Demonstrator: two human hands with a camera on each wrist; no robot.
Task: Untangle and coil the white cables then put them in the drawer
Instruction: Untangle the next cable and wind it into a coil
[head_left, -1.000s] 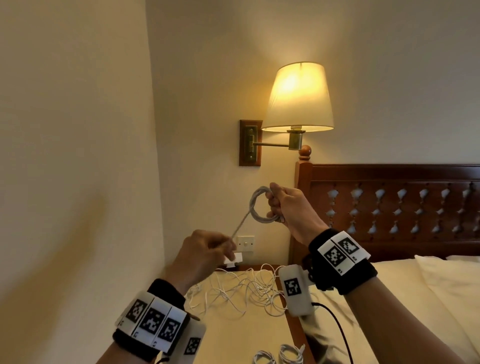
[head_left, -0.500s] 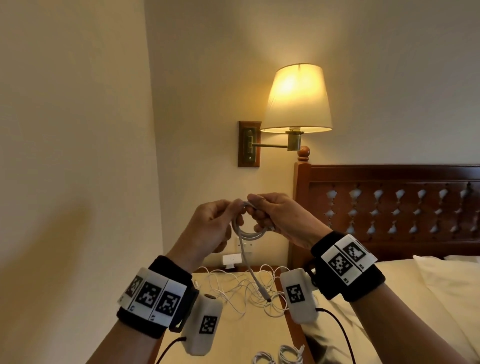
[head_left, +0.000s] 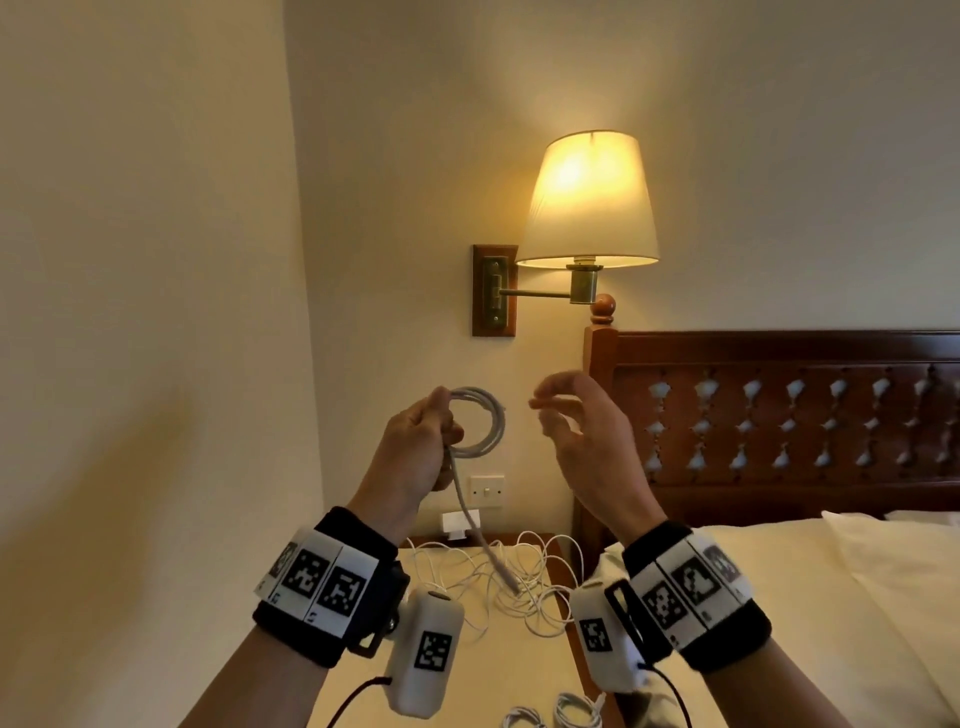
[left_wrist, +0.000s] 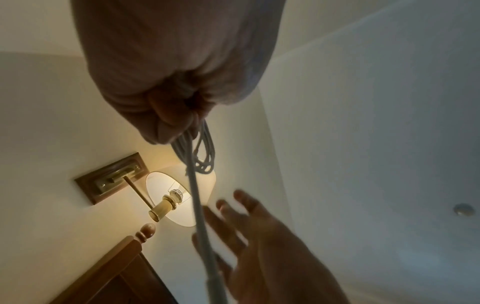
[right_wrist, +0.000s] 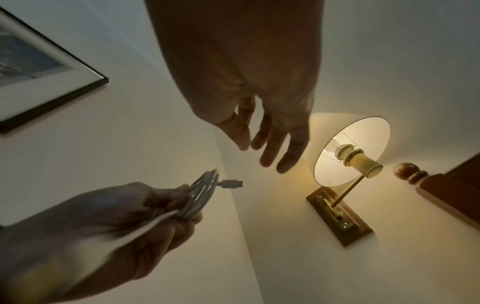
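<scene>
— Left hand (head_left: 415, 447) raised at chest height, fingers curled round one side of the coiled white cable (head_left: 480, 423). Why so high?

— So the loops hang free of the tangle of white cables (head_left: 519, 582) on the desk (head_left: 498, 670) below me. Pinching the turns together stops them springing apart. A straight tail (head_left: 470, 519) drops from my fist toward six o'clock, its plug dangling just over the tangle; I judge that last length is yet to be wound on.

— And the right hand (head_left: 587, 441)?

— At three o'clock of the coil, apart from it, fingers spread and loosely bent, holding nothing. I'd say it is placed to catch the tail.

— Room to move?

— Wall close behind the coil at twelve, wall lamp (head_left: 587, 202) above, headboard (head_left: 779, 405) at three, bed (head_left: 831, 597) at four. Between my hands the air is open. At the desk's near edge, six o'clock, two coiled cables (head_left: 566, 714) lie side by side. The drawer is not in view.
</scene>
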